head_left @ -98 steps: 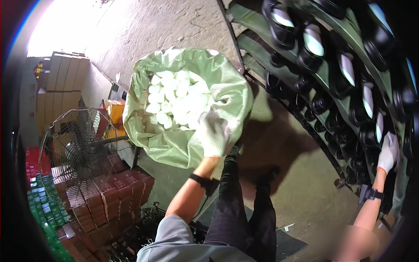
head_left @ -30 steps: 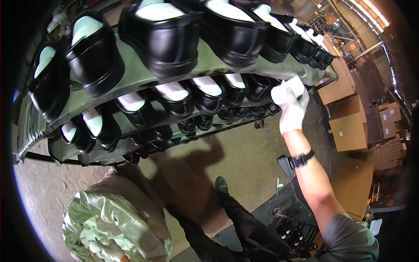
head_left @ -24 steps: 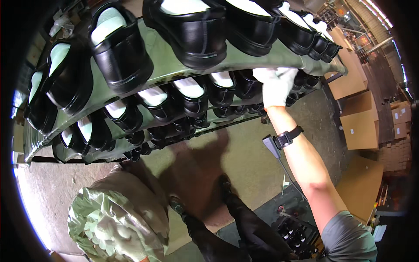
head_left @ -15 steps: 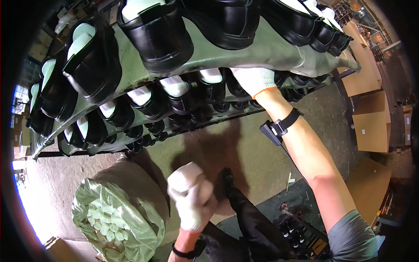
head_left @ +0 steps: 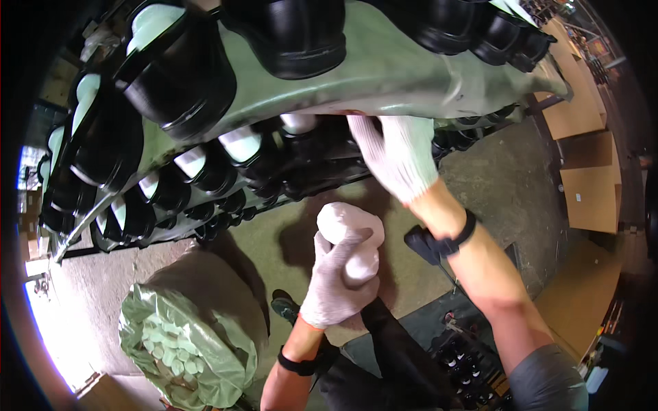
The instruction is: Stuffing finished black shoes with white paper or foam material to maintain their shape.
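My left hand (head_left: pixel 339 274), in a white knit glove, is closed around a few smooth white shoe stuffing wads (head_left: pixel 348 220) in front of my body. My gloved right hand (head_left: pixel 408 154) reaches up beneath the edge of the upper shelf. Its thumb and fingers look apart, but the shelf hides their tips, and I cannot see whether they hold anything. Beside it on the lower tier stand black shoes (head_left: pixel 264 161), several with white stuffing in the opening. More black shoes (head_left: pixel 175 75) line the upper shelf (head_left: pixel 384 75), which has a greenish cover.
A round sack with a green plastic liner (head_left: pixel 229 370) stands on the floor at the lower left, full of white wads (head_left: pixel 175 349). Cardboard boxes (head_left: pixel 589 198) are along the right. Near my legs at the lower right is a rack with dark items (head_left: pixel 466 363).
My left hand has risen and moved right with the white wads. The right hand has come partly back out from beneath the upper shelf. The view has shifted a little.
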Demonstrator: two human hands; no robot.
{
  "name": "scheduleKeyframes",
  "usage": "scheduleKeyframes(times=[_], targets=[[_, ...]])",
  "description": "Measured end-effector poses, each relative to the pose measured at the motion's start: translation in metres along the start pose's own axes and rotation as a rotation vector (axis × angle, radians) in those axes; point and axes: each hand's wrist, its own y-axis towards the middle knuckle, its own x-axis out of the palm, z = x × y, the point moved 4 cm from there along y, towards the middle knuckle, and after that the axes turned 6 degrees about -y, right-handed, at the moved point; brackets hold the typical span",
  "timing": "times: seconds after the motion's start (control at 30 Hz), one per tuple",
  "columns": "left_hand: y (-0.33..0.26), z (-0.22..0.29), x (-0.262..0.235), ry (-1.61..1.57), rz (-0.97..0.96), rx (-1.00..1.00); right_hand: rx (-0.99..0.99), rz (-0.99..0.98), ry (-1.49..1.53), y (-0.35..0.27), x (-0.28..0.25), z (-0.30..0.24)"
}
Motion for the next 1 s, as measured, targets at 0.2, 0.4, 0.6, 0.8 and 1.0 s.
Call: scheduleKeyframes(times=[0.2, 0.4, 0.6, 0.8, 1.0], targets=[[0.044, 0.028, 0.046, 0.320, -0.261, 0.428, 1.383, -0.748, 1.267, -0.157, -0.065, 0.054], [0.086, 0.038, 0.088, 0.435, -0.296, 0.587, 1.039, -0.176, 1.321, -0.098, -0.106, 0.099], [0.082, 0.026, 0.106, 0.446, -0.281, 0.412, 0.839, 0.457, 1.077, -0.030, -0.034, 0.171], [0.042, -0.006, 0.097, 0.530, -0.352, 0.256, 0.829, 0.493, 1.531, 0.020, 0.018, 0.186], [0.027, -0.019, 0.098, 0.468, -0.354, 0.183, 0.725, 0.296, 1.174, 0.041, 0.024, 0.185]])
